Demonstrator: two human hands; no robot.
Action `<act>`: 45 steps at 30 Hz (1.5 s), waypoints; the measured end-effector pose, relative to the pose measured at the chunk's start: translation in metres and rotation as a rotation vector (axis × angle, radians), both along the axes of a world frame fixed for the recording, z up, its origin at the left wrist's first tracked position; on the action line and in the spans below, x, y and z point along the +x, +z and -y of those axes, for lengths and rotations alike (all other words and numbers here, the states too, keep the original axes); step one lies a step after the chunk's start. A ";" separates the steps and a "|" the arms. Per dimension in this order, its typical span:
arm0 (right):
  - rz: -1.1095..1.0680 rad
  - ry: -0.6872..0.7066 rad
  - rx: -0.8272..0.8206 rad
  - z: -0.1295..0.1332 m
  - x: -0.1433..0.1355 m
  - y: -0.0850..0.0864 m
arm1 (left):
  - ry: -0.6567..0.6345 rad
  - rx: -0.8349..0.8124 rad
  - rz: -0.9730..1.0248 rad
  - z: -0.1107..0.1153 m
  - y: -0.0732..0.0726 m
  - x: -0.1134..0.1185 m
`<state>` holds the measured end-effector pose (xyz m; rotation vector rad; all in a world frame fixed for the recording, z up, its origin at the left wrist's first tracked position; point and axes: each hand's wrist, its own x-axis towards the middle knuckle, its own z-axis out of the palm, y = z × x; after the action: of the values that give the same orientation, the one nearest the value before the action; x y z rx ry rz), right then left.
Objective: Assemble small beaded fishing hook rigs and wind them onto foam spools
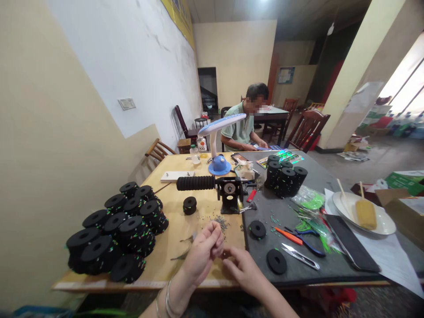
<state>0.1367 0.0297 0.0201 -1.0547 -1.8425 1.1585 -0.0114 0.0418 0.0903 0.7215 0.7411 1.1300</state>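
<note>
My left hand (202,249) is raised over the front of the table, fingers curled in and pinched together; whatever it holds is too small to make out. Close beside it on the right, my right hand (244,268) is also closed, fingertips bent toward the left hand, with its grip partly hidden. Just beyond both hands lies a scatter of tiny grey beads (221,222). Farther back stands a black winding device (231,194) carrying a row of black foam discs (196,183). Thin dark wispy pieces (180,255) lie left of my left hand.
Stacked black foam spools (115,225) crowd the left side; more spools (286,176) stand back right. On the grey mat are orange-handled tool (289,236), blue pliers (311,243), thread snips (300,256) and a phone (351,243). A lamp (219,164) and a seated person (240,126) are opposite.
</note>
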 end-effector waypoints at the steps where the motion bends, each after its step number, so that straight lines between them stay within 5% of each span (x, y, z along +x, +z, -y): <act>1: -0.038 0.005 -0.038 -0.001 -0.001 -0.002 | -0.012 0.002 0.008 -0.002 0.003 -0.002; 11: -0.084 -0.055 -0.042 0.001 0.003 -0.008 | -0.022 -0.013 0.118 -0.006 0.019 -0.015; 16: 0.137 -0.093 0.234 0.006 0.017 -0.002 | 0.025 -0.035 0.270 -0.002 0.017 -0.018; 22: 0.424 -0.126 0.448 0.005 0.036 -0.017 | 0.078 -0.079 0.343 -0.009 0.011 -0.029; 33: 0.831 -0.220 0.635 0.005 0.033 -0.035 | 0.284 -0.069 -0.035 -0.004 -0.036 -0.022; 39: 0.838 -0.228 0.638 0.003 0.035 -0.042 | 0.340 0.021 -0.234 0.005 -0.044 -0.029; 45: 0.492 -0.228 0.525 0.011 0.028 -0.009 | 0.291 0.190 -0.500 0.016 -0.039 -0.036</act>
<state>0.1649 0.0186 0.0115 -1.2544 -2.1553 0.2540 -0.0479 0.0253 0.0512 1.1039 1.1998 1.3101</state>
